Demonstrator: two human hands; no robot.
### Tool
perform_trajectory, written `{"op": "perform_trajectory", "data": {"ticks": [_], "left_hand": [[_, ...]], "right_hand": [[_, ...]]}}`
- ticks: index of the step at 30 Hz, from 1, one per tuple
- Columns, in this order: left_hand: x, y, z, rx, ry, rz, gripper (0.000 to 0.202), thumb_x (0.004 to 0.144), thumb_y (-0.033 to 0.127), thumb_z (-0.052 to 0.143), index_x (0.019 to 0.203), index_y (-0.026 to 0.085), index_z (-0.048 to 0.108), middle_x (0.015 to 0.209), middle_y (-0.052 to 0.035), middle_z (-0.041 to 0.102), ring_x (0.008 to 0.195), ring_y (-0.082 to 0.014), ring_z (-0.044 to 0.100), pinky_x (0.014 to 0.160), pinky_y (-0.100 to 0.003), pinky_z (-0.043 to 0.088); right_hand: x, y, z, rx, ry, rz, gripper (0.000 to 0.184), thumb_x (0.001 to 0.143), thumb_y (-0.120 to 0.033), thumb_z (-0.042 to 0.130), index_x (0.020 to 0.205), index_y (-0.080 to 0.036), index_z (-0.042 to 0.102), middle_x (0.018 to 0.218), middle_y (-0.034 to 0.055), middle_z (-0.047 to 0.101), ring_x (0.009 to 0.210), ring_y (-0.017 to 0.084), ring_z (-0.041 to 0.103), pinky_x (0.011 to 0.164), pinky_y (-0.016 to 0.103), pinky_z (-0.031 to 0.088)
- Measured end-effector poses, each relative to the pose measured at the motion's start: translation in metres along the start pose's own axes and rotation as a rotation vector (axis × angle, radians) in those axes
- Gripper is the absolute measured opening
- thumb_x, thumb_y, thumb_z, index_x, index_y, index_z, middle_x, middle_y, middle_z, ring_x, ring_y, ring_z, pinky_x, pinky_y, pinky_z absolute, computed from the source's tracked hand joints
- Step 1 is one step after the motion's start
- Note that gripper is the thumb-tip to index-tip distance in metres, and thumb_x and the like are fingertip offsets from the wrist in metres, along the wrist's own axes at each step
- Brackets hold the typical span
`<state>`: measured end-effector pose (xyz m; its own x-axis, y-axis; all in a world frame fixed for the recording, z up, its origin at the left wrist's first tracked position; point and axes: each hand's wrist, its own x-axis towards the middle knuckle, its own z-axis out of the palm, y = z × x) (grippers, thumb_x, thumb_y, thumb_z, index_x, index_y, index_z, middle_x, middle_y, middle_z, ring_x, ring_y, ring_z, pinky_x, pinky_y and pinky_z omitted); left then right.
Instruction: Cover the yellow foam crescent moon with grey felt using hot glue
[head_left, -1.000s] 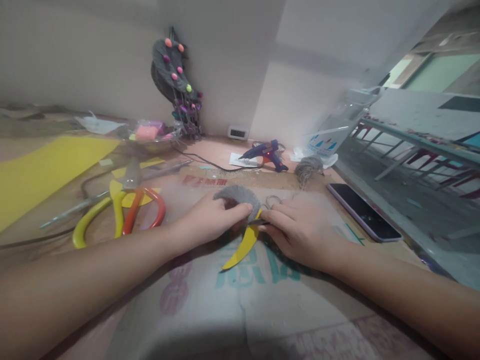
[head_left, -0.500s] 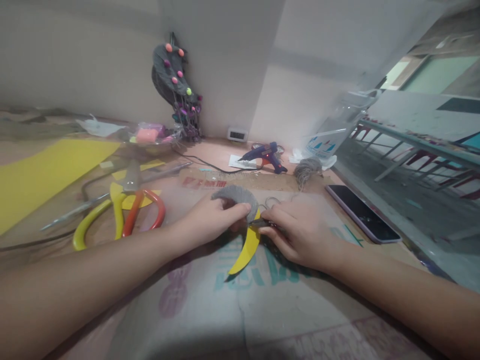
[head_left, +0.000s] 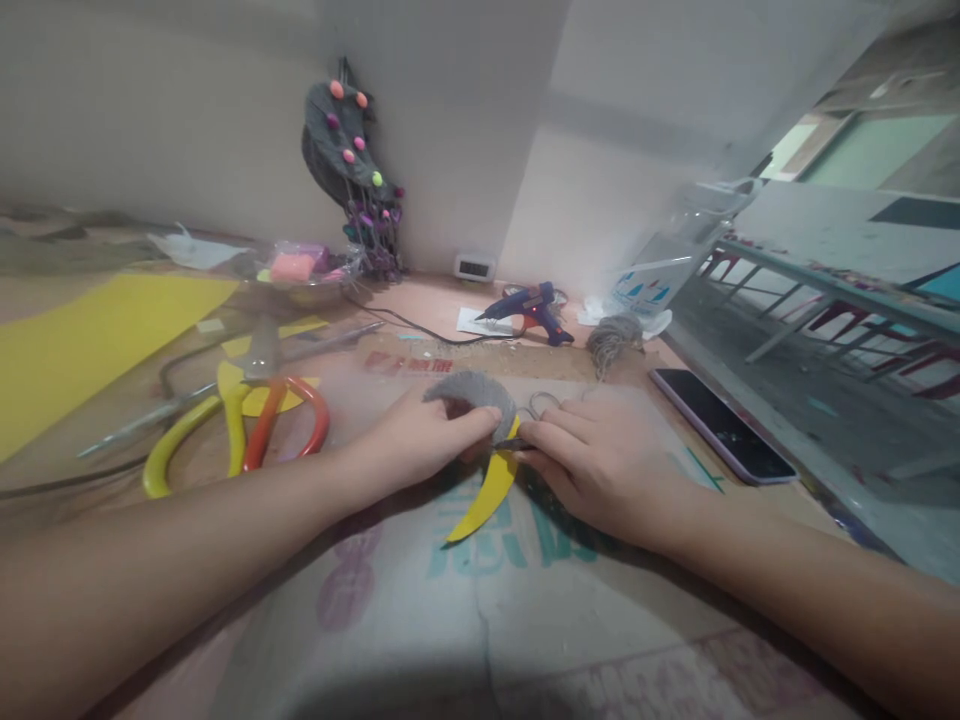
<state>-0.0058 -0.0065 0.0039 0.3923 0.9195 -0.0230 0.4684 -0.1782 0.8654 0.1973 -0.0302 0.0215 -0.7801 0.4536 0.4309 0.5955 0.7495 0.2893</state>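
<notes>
A yellow crescent [head_left: 486, 497], seemingly card, is held above the cardboard, its upper part wrapped in grey yarn [head_left: 480, 388]. My left hand [head_left: 431, 432] pinches the wrapped part between thumb and fingers. The bare yellow tip points down and to the left. Close by on the right, my right hand [head_left: 592, 455] has its fingers closed on a dark strand of the yarn, which crosses the crescent at the edge of the wrapping. Thin loops of yarn show behind these fingers. The left fingertips are hidden behind the crescent.
Scissors [head_left: 238, 430] with yellow and red handles lie left. Behind are a blue glue gun [head_left: 529, 305], a yarn ball [head_left: 615, 340] and a small display [head_left: 474, 268]. A phone [head_left: 720, 425] lies right. A decorated grey crescent [head_left: 330, 150] leans on the wall. Yellow sheet [head_left: 97, 340] lies far left.
My right hand has turned slightly and covers more of the dark strand. The crescent's yellow tip has swung a little up and to the left. My left hand keeps its pinch.
</notes>
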Motion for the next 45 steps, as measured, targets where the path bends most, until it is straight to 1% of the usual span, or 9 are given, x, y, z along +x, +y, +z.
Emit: {"op": "perform_trajectory", "data": {"ticks": [8,15,24,26,29,32,34,40,45], "left_hand": [[-0.001,0.001,-0.002,-0.038,0.093,0.001,0.042,0.081,0.050,0.053,0.052,0.020,0.061,0.054,0.0010,0.062,0.054,-0.0158,0.052,0.056,-0.026,0.039],[-0.001,0.003,-0.002,-0.055,0.077,-0.042,0.043,0.082,0.049,0.053,0.052,0.019,0.059,0.056,0.0015,0.061,0.054,-0.0142,0.051,0.056,-0.025,0.038],[-0.001,0.003,-0.001,-0.062,0.083,-0.047,0.042,0.080,0.051,0.054,0.053,0.020,0.061,0.055,0.0012,0.061,0.054,-0.0150,0.051,0.057,-0.026,0.039],[-0.001,0.003,-0.001,-0.076,0.119,-0.052,0.042,0.081,0.051,0.054,0.054,0.020,0.062,0.054,0.0010,0.061,0.055,-0.0156,0.052,0.058,-0.027,0.040],[-0.001,0.001,0.000,-0.149,0.183,-0.033,0.039,0.083,0.049,0.053,0.060,0.020,0.066,0.054,0.0009,0.060,0.058,-0.0169,0.054,0.061,-0.027,0.041],[0.000,-0.001,0.001,-0.255,0.206,0.002,0.036,0.084,0.049,0.052,0.074,0.019,0.070,0.057,0.0009,0.061,0.061,-0.0176,0.056,0.065,-0.027,0.044],[0.001,-0.004,0.003,-0.315,0.194,0.031,0.035,0.084,0.049,0.054,0.080,0.018,0.070,0.062,-0.0001,0.064,0.066,-0.0183,0.058,0.067,-0.028,0.045],[0.005,-0.007,0.007,-0.322,0.175,0.088,0.044,0.084,0.056,0.050,0.068,0.016,0.059,0.063,-0.0005,0.058,0.061,-0.0149,0.053,0.059,-0.026,0.041],[0.009,-0.008,0.007,-0.167,0.186,0.117,0.038,0.082,0.054,0.054,0.067,0.018,0.053,0.060,0.0033,0.050,0.060,-0.0132,0.047,0.056,-0.025,0.036]], "right_hand": [[-0.008,0.008,0.004,0.161,0.057,0.089,0.020,0.093,-0.031,0.049,0.090,-0.014,0.060,0.066,0.0015,0.054,0.060,0.015,0.044,0.057,0.028,0.025],[-0.007,0.007,0.005,0.113,0.024,0.057,0.024,0.094,-0.029,0.047,0.081,-0.015,0.060,0.064,0.0022,0.054,0.059,0.014,0.043,0.057,0.029,0.024],[-0.008,0.006,0.006,0.166,0.019,0.075,0.020,0.092,-0.030,0.050,0.088,-0.014,0.060,0.069,0.0035,0.056,0.063,0.015,0.046,0.059,0.027,0.030],[-0.009,0.006,0.006,0.267,0.023,0.159,0.019,0.090,-0.032,0.054,0.089,-0.014,0.058,0.069,0.0020,0.055,0.061,0.014,0.046,0.057,0.026,0.032],[-0.007,0.007,0.005,0.510,0.010,0.420,0.022,0.085,-0.037,0.061,0.088,-0.017,0.054,0.068,-0.0014,0.054,0.056,0.011,0.044,0.053,0.023,0.033],[-0.002,0.009,0.007,0.797,-0.029,0.707,0.021,0.085,-0.039,0.058,0.091,-0.019,0.056,0.068,-0.0025,0.055,0.055,0.011,0.046,0.051,0.022,0.035],[0.002,0.009,0.009,0.971,-0.059,0.798,0.023,0.085,-0.041,0.056,0.091,-0.019,0.060,0.071,-0.0013,0.057,0.059,0.012,0.050,0.054,0.023,0.039],[0.003,0.009,0.022,1.254,-0.119,0.824,0.032,0.078,-0.047,0.062,0.076,-0.015,0.063,0.070,0.0012,0.059,0.064,0.014,0.052,0.059,0.026,0.041],[0.003,0.007,0.031,1.217,-0.076,0.763,0.034,0.079,-0.051,0.060,0.073,-0.017,0.061,0.070,0.0019,0.059,0.066,0.017,0.054,0.060,0.028,0.044]]}}
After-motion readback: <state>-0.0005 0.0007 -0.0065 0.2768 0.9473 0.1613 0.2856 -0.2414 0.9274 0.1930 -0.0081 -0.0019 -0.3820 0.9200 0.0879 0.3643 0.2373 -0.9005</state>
